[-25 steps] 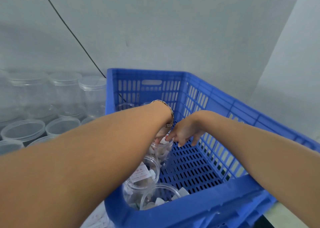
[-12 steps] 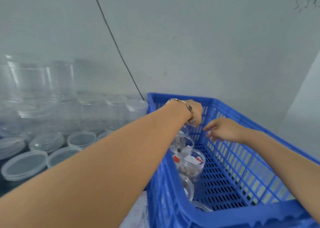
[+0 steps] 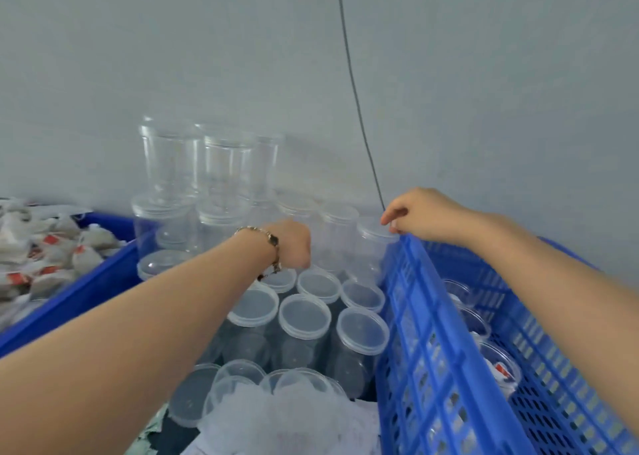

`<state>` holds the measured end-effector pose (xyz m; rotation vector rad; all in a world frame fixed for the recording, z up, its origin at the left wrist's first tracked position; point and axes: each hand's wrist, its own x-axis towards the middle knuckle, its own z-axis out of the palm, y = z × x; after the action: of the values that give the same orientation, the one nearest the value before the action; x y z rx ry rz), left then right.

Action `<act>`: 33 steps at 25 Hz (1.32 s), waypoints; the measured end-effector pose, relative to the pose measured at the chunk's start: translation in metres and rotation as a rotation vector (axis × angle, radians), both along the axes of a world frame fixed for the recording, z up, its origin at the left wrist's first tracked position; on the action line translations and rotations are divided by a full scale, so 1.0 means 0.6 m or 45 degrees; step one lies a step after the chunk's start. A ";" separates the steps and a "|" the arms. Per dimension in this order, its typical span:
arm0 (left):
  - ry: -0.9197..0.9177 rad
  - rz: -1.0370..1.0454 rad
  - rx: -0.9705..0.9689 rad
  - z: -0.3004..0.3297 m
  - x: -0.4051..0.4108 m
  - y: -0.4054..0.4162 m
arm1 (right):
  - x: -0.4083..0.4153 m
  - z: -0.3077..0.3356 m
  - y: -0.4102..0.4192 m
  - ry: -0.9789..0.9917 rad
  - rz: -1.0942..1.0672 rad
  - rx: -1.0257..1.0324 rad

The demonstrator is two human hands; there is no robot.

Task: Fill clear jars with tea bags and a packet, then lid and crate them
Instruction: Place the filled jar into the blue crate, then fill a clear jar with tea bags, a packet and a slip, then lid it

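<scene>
My left hand (image 3: 292, 243), with a bracelet at the wrist, reaches over a cluster of empty clear jars with lids (image 3: 304, 316); its fingers are hidden behind the back of the hand. My right hand (image 3: 415, 216) hovers with loosely curled fingers over the far left corner of the blue crate (image 3: 432, 281), its fingertips just above a lidded jar (image 3: 375, 243) outside the crate. Inside the crate, along its left wall, stand filled jars (image 3: 501, 368) with red-and-white tags showing.
More clear jars are stacked in two tiers (image 3: 224, 164) against the grey wall. A blue bin (image 3: 86, 292) at the left holds a heap of tea bags (image 3: 52, 254). A black cable (image 3: 356, 91) hangs down the wall. Crumpled white wrapping (image 3: 294, 420) lies near me.
Both hands have left the inside of the crate and swung left. The left hand now reaches over the empty jars and the right hand has risen to the crate's corner.
</scene>
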<state>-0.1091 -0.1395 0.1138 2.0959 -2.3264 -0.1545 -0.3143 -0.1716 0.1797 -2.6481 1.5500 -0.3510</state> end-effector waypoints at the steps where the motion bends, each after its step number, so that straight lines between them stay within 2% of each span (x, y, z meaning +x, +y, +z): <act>1: 0.044 0.054 -0.003 -0.011 0.027 0.006 | 0.033 -0.010 -0.005 0.049 0.036 0.011; 7: 0.136 0.350 -0.003 -0.049 0.179 0.073 | 0.204 -0.055 0.004 0.163 0.217 0.131; 9: 0.198 0.479 -0.146 -0.041 0.219 0.088 | 0.249 -0.054 0.010 0.092 0.242 0.124; 11: 0.369 0.611 -0.387 -0.025 0.245 0.091 | 0.285 -0.046 0.006 -0.100 0.173 0.096; 14: 0.662 0.615 -0.566 0.001 0.246 0.086 | 0.326 -0.037 0.000 -0.644 -0.072 0.298; 16: 0.703 0.554 -0.594 0.011 0.230 0.076 | 0.349 -0.035 -0.002 -0.964 -0.143 0.495; 19: 0.673 0.520 -0.629 0.022 0.206 0.052 | 0.378 -0.032 -0.009 -1.229 -0.162 0.596; 23: 0.758 0.557 -0.635 0.030 0.183 0.037 | 0.391 -0.031 0.003 -1.301 -0.122 0.674; 28: 0.856 0.464 -0.720 0.040 0.164 0.083 | 0.347 -0.027 0.082 -1.375 -0.144 0.559; 30: 0.988 0.478 -0.740 0.044 0.156 0.125 | 0.319 -0.029 0.128 -1.334 -0.150 0.488; 32: 1.187 0.570 -0.651 0.040 0.149 0.177 | 0.298 -0.044 0.181 -1.286 -0.136 0.471; 33: 1.212 0.581 -0.587 0.032 0.149 0.204 | 0.289 -0.058 0.209 -1.267 -0.117 0.478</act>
<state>-0.0195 -0.0172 0.1327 1.6924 -1.1822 -0.4360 -0.1407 -0.0463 0.1450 -1.6557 1.2017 -1.0469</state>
